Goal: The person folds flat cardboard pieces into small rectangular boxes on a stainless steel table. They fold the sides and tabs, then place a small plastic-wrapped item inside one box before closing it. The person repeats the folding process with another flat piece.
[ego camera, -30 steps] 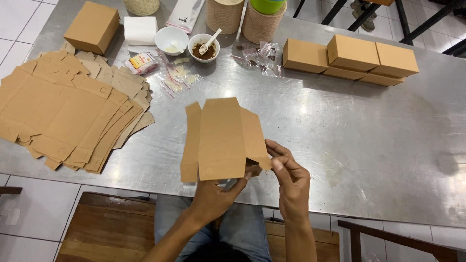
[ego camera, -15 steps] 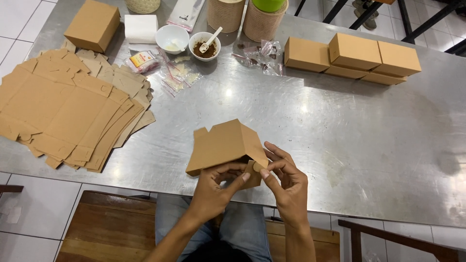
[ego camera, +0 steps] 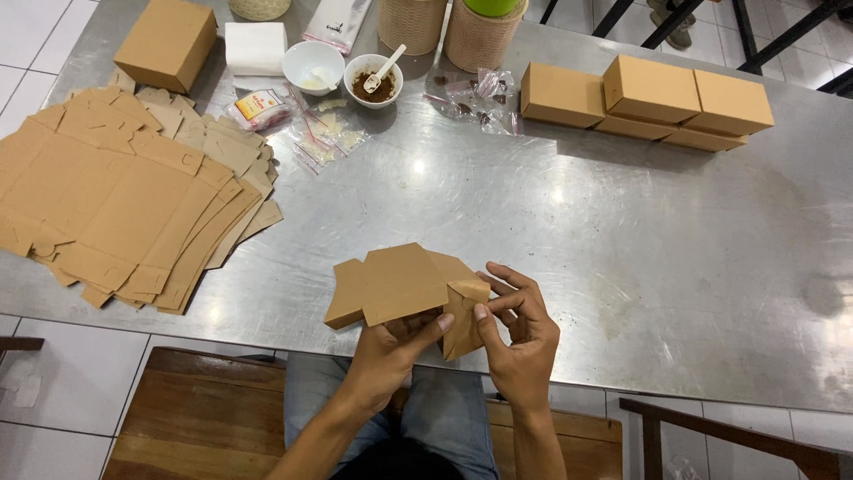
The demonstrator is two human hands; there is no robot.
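Observation:
A brown cardboard box blank (ego camera: 402, 283), partly folded into shape, is held over the near edge of the steel table (ego camera: 622, 240). My left hand (ego camera: 391, 348) grips it from underneath, thumb on its lower edge. My right hand (ego camera: 520, 333) pinches the folded flap at the blank's right end with thumb and fingers. Both hands touch the same piece of cardboard.
A stack of flat brown box blanks (ego camera: 115, 200) lies at the left. Several finished brown boxes (ego camera: 644, 98) sit at the back right, one more box (ego camera: 167, 43) at the back left. Two small white bowls (ego camera: 342, 73), sachets (ego camera: 324, 138), tissue and woven containers (ego camera: 444, 25) stand at the back.
The blank was held upright and open a second ago; it has since been folded down and tilted, and my right hand has moved onto its right end flap.

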